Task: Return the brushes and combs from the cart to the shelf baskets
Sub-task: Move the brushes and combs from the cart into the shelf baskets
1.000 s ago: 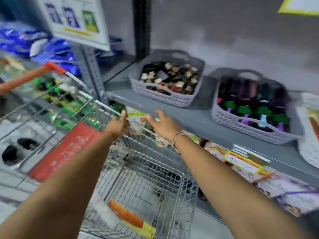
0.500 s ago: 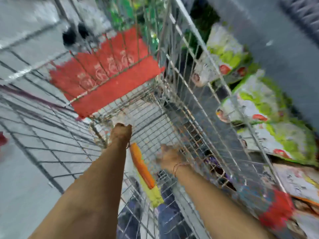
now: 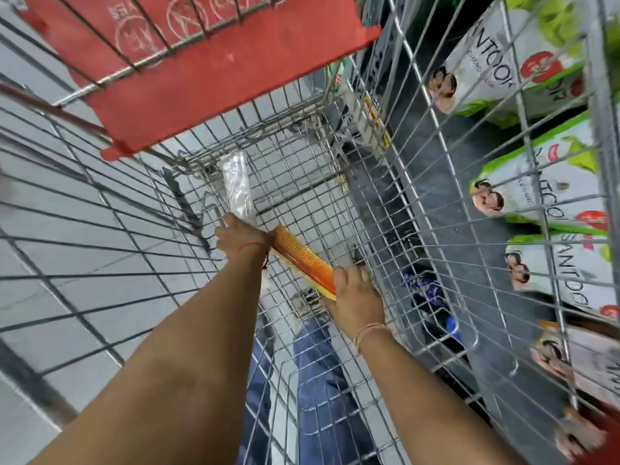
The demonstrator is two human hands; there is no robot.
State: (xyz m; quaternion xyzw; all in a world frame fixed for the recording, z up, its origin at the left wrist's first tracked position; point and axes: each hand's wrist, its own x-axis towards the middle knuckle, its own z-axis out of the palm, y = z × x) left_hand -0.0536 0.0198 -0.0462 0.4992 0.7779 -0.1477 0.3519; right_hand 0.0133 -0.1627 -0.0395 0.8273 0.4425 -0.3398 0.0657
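**Operator:** Comb, orange, in a yellow-edged packet, lies slantwise on the wire floor of the cart. I have both hands down inside the basket. My right hand covers the near end of the comb, fingers curled over it, touching it; I cannot tell if it truly grips.

**Observer:** And the other hand?

**Operator:** My left hand is at the far end of the comb, right against its tip. The fingers also reach a clear plastic packet that lies farther along the cart floor, toward the front wall. I cannot tell whether that hand is clenched on either one; the fingers are hidden from me.

**Observer:** What surrounds the cart?

**Operator:** The red child-seat flap hangs over the far end of the basket. Through the right-hand wire wall I see white and green product packs stacked on a lower shelf, just beside the cart. Through the mesh below I see blue trousers and pale floor tiles. The shelf baskets are out of my view.
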